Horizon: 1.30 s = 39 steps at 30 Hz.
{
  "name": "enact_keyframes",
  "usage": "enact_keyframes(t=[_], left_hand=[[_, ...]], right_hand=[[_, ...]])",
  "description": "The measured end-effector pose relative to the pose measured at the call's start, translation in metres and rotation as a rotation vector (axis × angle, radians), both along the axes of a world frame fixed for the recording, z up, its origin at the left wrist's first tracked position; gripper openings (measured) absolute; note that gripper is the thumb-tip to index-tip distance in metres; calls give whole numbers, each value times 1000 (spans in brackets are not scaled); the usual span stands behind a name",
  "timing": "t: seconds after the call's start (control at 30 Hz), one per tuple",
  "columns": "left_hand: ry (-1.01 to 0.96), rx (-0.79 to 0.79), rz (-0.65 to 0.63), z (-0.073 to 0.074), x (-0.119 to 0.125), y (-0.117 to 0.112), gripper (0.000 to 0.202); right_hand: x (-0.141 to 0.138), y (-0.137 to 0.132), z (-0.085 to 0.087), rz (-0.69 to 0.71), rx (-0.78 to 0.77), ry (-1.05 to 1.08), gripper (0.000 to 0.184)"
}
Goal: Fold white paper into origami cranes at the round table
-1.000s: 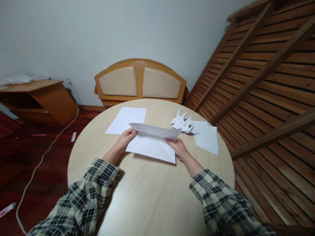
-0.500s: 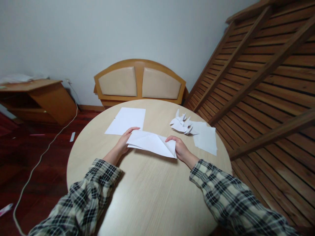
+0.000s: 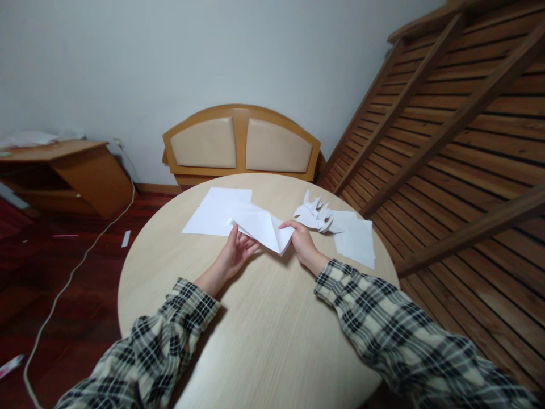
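A creased, folded sheet of white paper [image 3: 261, 226] is held up over the round table, tilted with one corner pointing down toward me. My left hand [image 3: 238, 250] grips its near left edge, the thumb on top and the fingers underneath. On the right edge, my right hand [image 3: 299, 238] pinches the paper between thumb and fingers. Flat sheets of white paper [image 3: 204, 213] lie behind it at the left, partly covered by the folded one. Several folded paper figures [image 3: 315, 215] are clustered just past my right hand.
More white sheets [image 3: 355, 241] lie at the right of the round wooden table [image 3: 255, 341]. Behind it stands a padded headboard [image 3: 242, 139]. Wooden slats [image 3: 460, 170] lean on the right. At the left are a low desk [image 3: 85, 170] and a cable [image 3: 80, 267] on the floor.
The folded paper has turned and tilted, its near corner now lower in the middle. My left hand has shifted from its far left side to its near edge; my right hand has moved slightly left.
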<state>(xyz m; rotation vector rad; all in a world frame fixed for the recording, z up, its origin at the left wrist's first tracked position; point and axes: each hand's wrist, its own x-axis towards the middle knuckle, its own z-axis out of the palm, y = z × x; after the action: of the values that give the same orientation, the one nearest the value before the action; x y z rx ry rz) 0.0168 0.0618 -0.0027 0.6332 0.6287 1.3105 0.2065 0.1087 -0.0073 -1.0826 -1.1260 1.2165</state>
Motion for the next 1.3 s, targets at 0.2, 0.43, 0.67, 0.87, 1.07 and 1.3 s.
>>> enact_keyframes(t=[0.2,0.43,0.67,0.87,1.07,1.3], left_hand=[[28,-169,193,-5,0,6,22],[106,-215,252,-10,1,10,13],[252,-65,271,-12,-2,11,16],[326,-40,113,-8,2,0,19],[485,28,23,-7,4,-8,13],[535,101,-109,-8,4,-10,13]], right_hand=[[-8,9,9,228,198,-416,39],[8,-18,10,313,302,-452,48],[11,-44,3,489,13,132,45],[7,-46,-1,476,-190,312,50],[2,-47,-8,427,-153,240,47],[-2,-52,-6,367,-199,308,45]])
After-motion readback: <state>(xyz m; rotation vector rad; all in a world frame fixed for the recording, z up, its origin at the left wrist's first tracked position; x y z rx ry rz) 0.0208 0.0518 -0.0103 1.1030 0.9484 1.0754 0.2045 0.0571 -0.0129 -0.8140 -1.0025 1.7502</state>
